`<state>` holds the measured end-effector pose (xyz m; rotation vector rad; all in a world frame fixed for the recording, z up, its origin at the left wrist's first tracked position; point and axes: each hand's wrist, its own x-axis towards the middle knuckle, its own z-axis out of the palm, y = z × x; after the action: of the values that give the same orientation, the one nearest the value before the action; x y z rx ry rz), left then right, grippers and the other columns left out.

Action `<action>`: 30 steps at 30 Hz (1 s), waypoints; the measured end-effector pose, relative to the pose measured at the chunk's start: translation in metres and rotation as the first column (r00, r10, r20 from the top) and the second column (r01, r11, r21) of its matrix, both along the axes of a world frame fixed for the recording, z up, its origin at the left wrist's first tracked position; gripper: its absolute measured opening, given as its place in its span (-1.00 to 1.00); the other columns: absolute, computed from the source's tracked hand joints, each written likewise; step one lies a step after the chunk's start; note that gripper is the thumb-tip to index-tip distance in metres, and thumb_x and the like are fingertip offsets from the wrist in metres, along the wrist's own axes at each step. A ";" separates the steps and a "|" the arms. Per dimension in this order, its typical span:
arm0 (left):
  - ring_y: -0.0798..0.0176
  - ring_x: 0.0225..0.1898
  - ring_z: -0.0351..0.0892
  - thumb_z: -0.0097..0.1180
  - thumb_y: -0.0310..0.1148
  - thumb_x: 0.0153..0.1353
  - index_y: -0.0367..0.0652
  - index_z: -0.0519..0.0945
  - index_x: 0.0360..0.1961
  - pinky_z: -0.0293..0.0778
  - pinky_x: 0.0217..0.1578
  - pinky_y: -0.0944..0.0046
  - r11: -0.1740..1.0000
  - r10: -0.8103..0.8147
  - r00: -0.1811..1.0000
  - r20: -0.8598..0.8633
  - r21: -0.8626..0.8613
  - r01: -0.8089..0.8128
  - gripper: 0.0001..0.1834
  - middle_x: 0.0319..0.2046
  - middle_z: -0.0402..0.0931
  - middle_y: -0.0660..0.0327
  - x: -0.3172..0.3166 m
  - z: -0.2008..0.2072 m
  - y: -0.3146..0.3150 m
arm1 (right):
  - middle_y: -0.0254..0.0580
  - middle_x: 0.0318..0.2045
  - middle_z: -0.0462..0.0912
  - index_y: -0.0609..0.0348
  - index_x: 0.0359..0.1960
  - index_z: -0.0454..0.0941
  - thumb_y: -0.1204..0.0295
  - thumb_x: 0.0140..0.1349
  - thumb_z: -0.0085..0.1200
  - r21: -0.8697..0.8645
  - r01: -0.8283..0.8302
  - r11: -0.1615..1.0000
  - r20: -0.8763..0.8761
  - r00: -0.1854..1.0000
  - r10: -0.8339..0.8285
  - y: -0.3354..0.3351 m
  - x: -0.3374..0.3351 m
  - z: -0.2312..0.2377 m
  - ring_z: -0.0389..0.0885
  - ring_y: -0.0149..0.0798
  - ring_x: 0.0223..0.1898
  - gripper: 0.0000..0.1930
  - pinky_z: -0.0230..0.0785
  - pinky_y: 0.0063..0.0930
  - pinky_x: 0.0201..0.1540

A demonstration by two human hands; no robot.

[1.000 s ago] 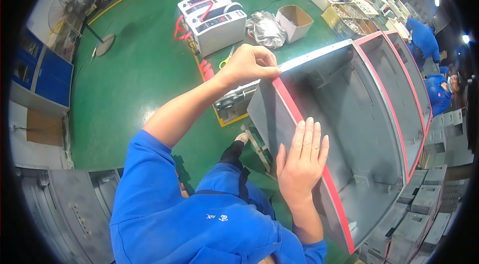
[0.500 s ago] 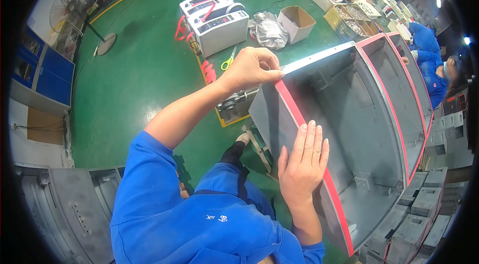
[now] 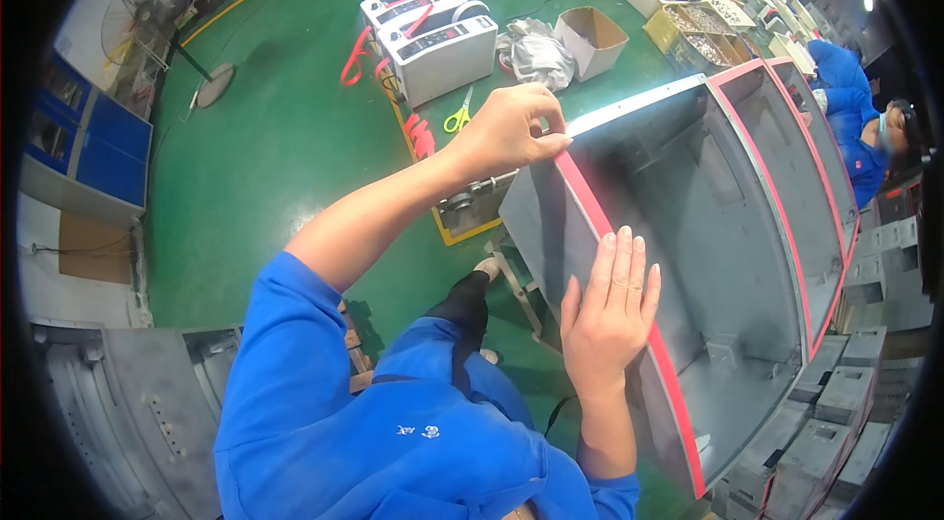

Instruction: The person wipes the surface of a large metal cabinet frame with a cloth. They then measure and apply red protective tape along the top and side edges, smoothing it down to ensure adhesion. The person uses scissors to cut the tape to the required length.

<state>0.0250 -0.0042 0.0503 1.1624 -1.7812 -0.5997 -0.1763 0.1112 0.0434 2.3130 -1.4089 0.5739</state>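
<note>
The left hand (image 3: 518, 127) pinches narrowly, thumb against fingertips, on the far end of a red strip (image 3: 582, 194). The right hand (image 3: 605, 323) lies nearly flat across the strip's middle, fingers extended together, gripping nothing. The strip runs from far to near along the left edge of a large grey metal box (image 3: 539, 215), right of the person's body. The box's far rim is bare, shiny metal. The step in hand looks like seating the strip; the next move seems to call for keeping it straight at the pinched corner while pressing evenly along its length. Farther right, more grey boxes (image 3: 782, 132) have red edges. Beyond the left hand are yellow-green scissors (image 3: 457, 117), white machines (image 3: 440, 63) and a cardboard carton (image 3: 593, 46) on a green floor (image 3: 256, 176).
</note>
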 end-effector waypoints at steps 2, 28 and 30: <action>0.50 -0.51 0.37 0.22 -0.48 -0.07 -0.22 0.53 -0.24 0.35 -0.46 0.46 0.999 -0.004 1.000 0.004 -0.034 0.004 -0.70 -0.41 0.46 0.28 -0.001 0.004 0.000 | 0.01 0.05 0.40 0.30 0.05 0.34 0.44 -0.01 0.06 0.005 0.029 1.000 0.001 1.000 -0.029 -0.001 0.002 0.000 0.36 -0.10 0.11 -0.49 0.14 -0.08 0.14; 0.57 -0.42 0.35 0.02 -0.52 0.15 -0.28 0.49 -0.14 0.27 -0.41 0.56 0.838 -0.288 0.784 -0.550 0.251 0.484 -0.78 -0.35 0.41 0.31 0.043 -0.061 -0.077 | -0.06 -0.08 0.52 0.22 -0.10 0.46 0.39 0.11 -0.01 -0.034 0.288 0.957 0.302 0.916 -0.265 -0.054 0.142 -0.010 0.49 -0.19 -0.03 -0.69 0.14 -0.30 0.15; 0.31 -0.32 0.46 0.08 -0.51 0.07 -0.31 0.51 -0.17 0.34 -0.28 0.37 0.876 -0.437 0.801 -0.409 0.007 0.481 -0.75 -0.30 0.47 0.18 0.045 -0.056 -0.077 | 0.00 -0.08 0.50 0.27 -0.09 0.44 0.38 0.10 0.00 -0.058 0.385 0.921 0.310 0.884 -0.350 -0.046 0.134 -0.013 0.47 -0.10 -0.02 -0.66 0.17 -0.22 0.12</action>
<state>0.0704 -0.0816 -0.0057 0.6005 -1.6843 -1.1512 -0.0421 0.0654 0.0303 1.8504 -1.8403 0.8797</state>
